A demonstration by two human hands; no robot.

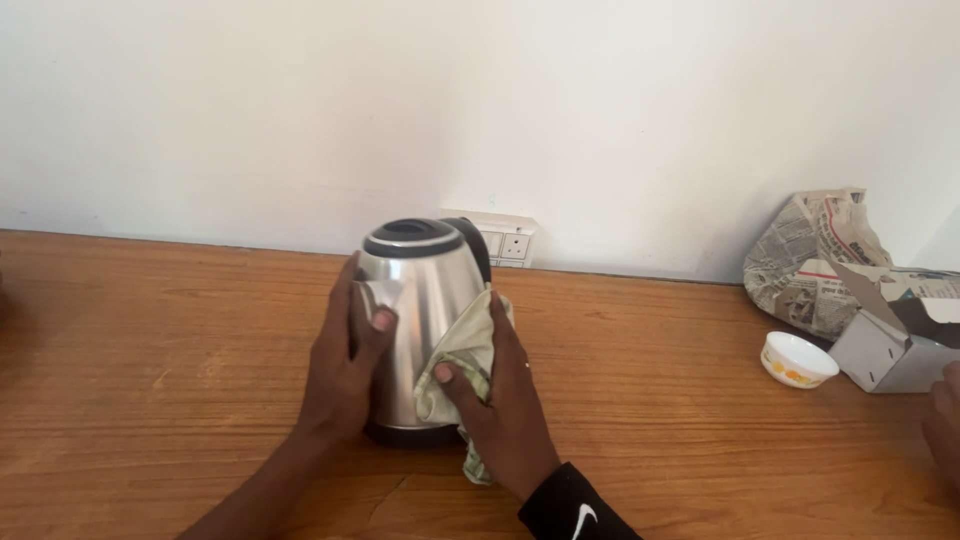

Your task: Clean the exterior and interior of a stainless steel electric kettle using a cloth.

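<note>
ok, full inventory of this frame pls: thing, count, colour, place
kettle: 1, shiny steel with black lid and base, upright on the table, centre
cloth: 1, pale green-white, pressed against the kettle's right side
table: 1, brown wood, fills the lower frame
wall socket: 1, white, on the wall behind the kettle
wall: 1, white, background
bowl: 1, white with yellow pattern, on the table, right
newspaper bundle: 1, grey print, far right against the wall
cardboard box: 1, grey-white, open, right edge
another person's hand: 1, right edge, partly cut off
left hand: 1, flat on the kettle's left side
right hand: 1, black sleeve, holding the cloth to the kettle
</note>
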